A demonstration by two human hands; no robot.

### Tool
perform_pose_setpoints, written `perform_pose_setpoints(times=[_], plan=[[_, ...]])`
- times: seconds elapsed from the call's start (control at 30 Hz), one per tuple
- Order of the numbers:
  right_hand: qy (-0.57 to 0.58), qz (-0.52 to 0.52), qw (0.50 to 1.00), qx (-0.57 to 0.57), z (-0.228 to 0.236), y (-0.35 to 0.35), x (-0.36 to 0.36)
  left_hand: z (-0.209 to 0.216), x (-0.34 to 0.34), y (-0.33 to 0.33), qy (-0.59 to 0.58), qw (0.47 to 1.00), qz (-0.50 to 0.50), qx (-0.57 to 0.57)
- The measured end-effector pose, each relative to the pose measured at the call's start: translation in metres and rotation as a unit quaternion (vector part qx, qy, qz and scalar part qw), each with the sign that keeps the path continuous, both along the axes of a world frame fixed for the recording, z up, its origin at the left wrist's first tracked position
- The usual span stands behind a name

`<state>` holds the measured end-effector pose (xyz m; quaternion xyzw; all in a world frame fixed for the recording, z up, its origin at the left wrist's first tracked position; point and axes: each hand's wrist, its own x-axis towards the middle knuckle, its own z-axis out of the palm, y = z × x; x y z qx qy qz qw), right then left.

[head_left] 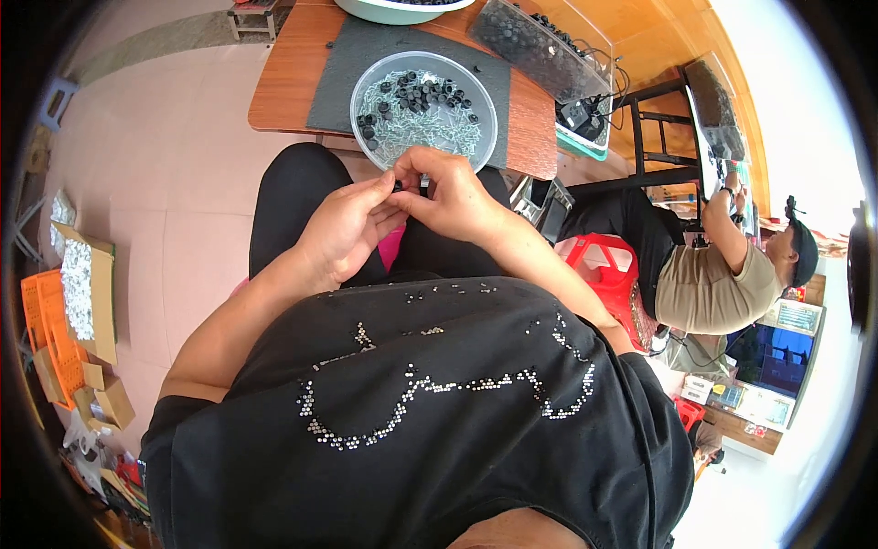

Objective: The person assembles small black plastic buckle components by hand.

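Observation:
My left hand [344, 227] and my right hand [450, 196] meet over my lap, just in front of a round grey plastic basin. Between the left thumb and fingers is a small black cap-like part [398, 186]. My right thumb and fingers close in a pinch against it; whatever else they grip is mostly hidden. The basin [490, 123] contains many thin silvery screws [412, 137] with several black round caps [425, 91] scattered over them.
A dark mat [334, 91] lies under the basin on a brown wooden table [279, 91]. Behind stand a pale bowl [402, 13] and a clear bin of black parts [540, 50]. Another person [718, 284] sits at right, near a red bag [604, 265]. Boxes [102, 302] stand at left.

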<state>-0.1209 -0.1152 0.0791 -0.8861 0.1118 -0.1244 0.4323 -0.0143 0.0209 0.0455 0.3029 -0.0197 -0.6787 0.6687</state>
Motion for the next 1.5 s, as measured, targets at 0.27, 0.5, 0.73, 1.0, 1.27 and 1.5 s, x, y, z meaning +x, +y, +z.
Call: perform_pose_setpoints(times=[0.27, 0.5, 0.73, 1.0, 1.27, 1.5], plan=[[0.016, -0.009, 1.0, -0.004, -0.007, -0.001, -0.003, -0.005, -0.008, 0.0, 0.031, 0.999, 0.028, 0.0], [-0.085, -0.075, 0.993, 0.038, -0.009, -0.012, -0.012, -0.002, 0.005, -0.002, 0.04, 0.999, 0.008, -0.028], [-0.134, -0.13, 0.982, 0.04, 0.002, -0.021, -0.023, -0.019, 0.017, -0.004, -0.025, 0.997, 0.022, 0.065], [0.032, -0.219, 0.929, 0.297, -0.018, -0.095, -0.028, -0.042, 0.023, -0.006, -0.046, 0.994, 0.029, 0.1], [-0.058, -0.338, 0.927, 0.152, 0.004, -0.175, 0.008, -0.042, 0.022, -0.006, -0.046, 0.991, 0.028, 0.119], [0.088, -0.124, 0.931, -0.331, -0.092, -0.116, 0.032, -0.051, 0.025, -0.008, -0.034, 0.994, 0.012, 0.1]])
